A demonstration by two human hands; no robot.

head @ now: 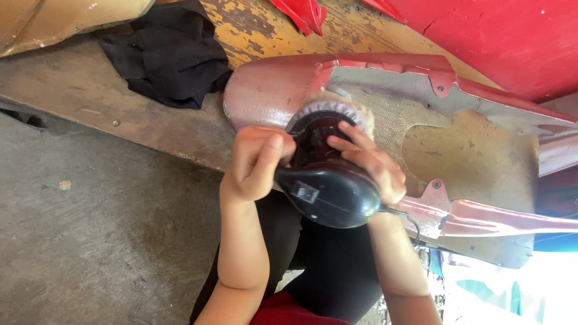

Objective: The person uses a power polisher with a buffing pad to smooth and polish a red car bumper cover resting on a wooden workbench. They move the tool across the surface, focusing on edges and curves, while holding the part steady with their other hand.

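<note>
Both hands grip a black electric polisher (328,192) from opposite sides. The left hand (256,162) wraps the tool's near flank, its fingers (265,157) curled narrow around the housing with the thumb laid along the top. The right hand (370,165) clasps the other flank, fingers (349,135) spread a little over the dark ribbed neck just behind the pad. The polisher's fluffy cream bonnet (343,108) presses against a faded red body panel (283,87) (its paint dull and worn, with a grey, rough-looking patch to the right). The panel lies across a scuffed wooden tabletop (90,90) with flaking yellow paint. A thin black cord (409,216) leaves the tool's rear by the right wrist. A crumpled black cloth (171,57) rests on the tabletop, well apart from the hands. Concrete floor (90,241) shows below.
</note>
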